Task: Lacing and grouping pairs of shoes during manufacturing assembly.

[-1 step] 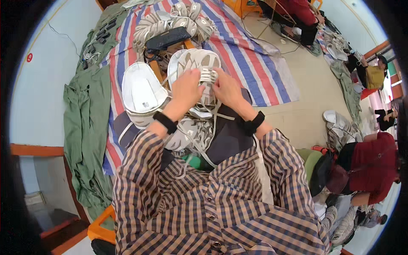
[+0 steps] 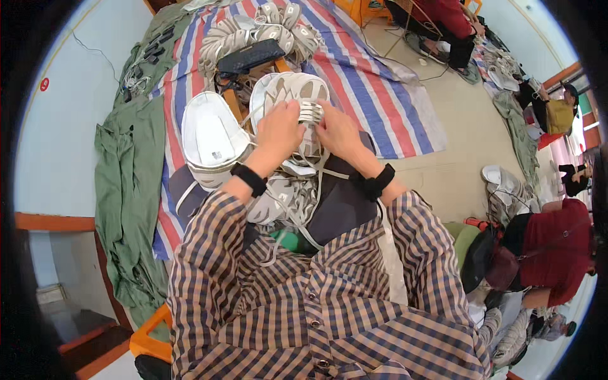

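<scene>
A beige-and-white sneaker (image 2: 313, 88) lies in front of me, toe pointing away, with pale laces (image 2: 310, 111) crossing it in rows. My left hand (image 2: 278, 132) is at the left side of the lacing, its fingers closed at the lace ends. From the other side, my right hand (image 2: 342, 133) pinches at the right edge of the same rows. Both fingertips are partly hidden. Loose shoelaces (image 2: 321, 183) trail down from the sneaker toward my lap, over another sneaker (image 2: 271, 206). Left of my hands is a white shoe-shaped piece (image 2: 212, 136) with a beige rim.
Beyond the sneaker, a black pouch (image 2: 251, 57) rests by an orange stool frame (image 2: 233, 104). Behind it lies a ring of beige shoes (image 2: 225, 39) on a striped sheet (image 2: 386, 107). Green cloth (image 2: 130, 190) hangs at left. People in red (image 2: 557, 250) work among shoes at right.
</scene>
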Motion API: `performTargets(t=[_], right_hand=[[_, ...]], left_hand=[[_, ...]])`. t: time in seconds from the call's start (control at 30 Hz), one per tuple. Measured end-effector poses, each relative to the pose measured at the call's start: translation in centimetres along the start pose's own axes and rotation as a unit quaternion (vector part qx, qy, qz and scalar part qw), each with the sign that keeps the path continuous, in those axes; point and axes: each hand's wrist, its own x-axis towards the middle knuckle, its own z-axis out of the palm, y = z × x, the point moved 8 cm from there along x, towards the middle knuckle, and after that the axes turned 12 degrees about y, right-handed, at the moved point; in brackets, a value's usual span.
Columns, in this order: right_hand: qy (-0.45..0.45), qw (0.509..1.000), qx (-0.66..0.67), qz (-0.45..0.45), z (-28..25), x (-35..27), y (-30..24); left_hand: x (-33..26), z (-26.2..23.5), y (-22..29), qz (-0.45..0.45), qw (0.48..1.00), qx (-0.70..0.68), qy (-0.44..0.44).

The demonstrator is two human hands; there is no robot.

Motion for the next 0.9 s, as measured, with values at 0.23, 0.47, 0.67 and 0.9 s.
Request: performTargets(t=[0.23, 0.47, 0.67, 0.9], right_hand=[[-0.005, 0.963, -0.171, -0.21, -3.2, 1.2, -3.4], [0.007, 0.958, -0.217, -0.189, -2.6, 2.9, -0.1], [0.128, 0.909, -0.396, -0.017, -13.9, 4.0, 16.8], [-0.022, 0.749, -0.657, 0.082, -41.3, -13.6, 39.7]], left_hand=[[0.9, 0.9, 1.3, 0.064, 0.997, 0.016, 0.035], [1.8, 2.4, 1.0, 0.007, 0.999, -0.004, -0.035], [1.0, 1.6, 1.2, -0.027, 0.994, -0.039, -0.096], [0.5, 3.0, 1.0, 0.042, 0.997, -0.032, -0.052]])
